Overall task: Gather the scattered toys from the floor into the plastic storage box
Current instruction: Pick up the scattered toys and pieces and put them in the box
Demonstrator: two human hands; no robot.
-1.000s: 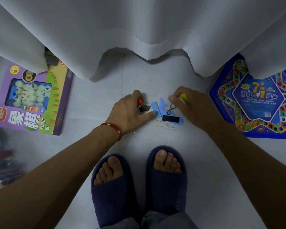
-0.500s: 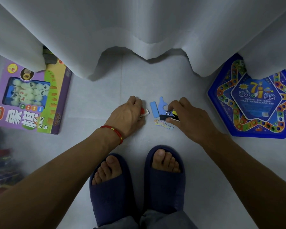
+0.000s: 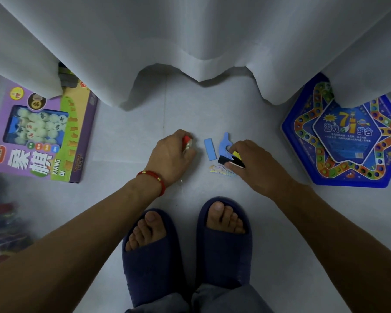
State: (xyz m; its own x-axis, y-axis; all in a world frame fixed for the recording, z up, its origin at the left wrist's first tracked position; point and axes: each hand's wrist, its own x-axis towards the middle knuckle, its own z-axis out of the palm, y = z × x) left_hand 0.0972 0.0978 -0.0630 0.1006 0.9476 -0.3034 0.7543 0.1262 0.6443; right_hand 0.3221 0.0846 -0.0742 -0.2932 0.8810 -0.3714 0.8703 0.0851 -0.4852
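Both hands down among small flat toys on the floor, each already holding pieces.

At the far left a blurred heap (image 3: 0, 224) may be the storage box, though I cannot tell; next to it lies the purple game box (image 3: 41, 136), stiff cardboard, best taken by its edges. The left hand (image 3: 169, 158) has its fingers curled round a small red and white piece (image 3: 187, 142). Between the hands a light blue strip (image 3: 210, 149), a blue cut-out shape (image 3: 225, 144) and a pale printed card (image 3: 220, 171) lie flat on the floor; they look thin, light and hard to lift off smooth tile, so a fingernail under an edge or sliding them together should serve. The right hand (image 3: 255, 166) pinches a black block (image 3: 224, 159) with a yellow bit (image 3: 236, 154) tucked in the fingers. At the right, the blue board game (image 3: 345, 141), rigid, wants both hands.
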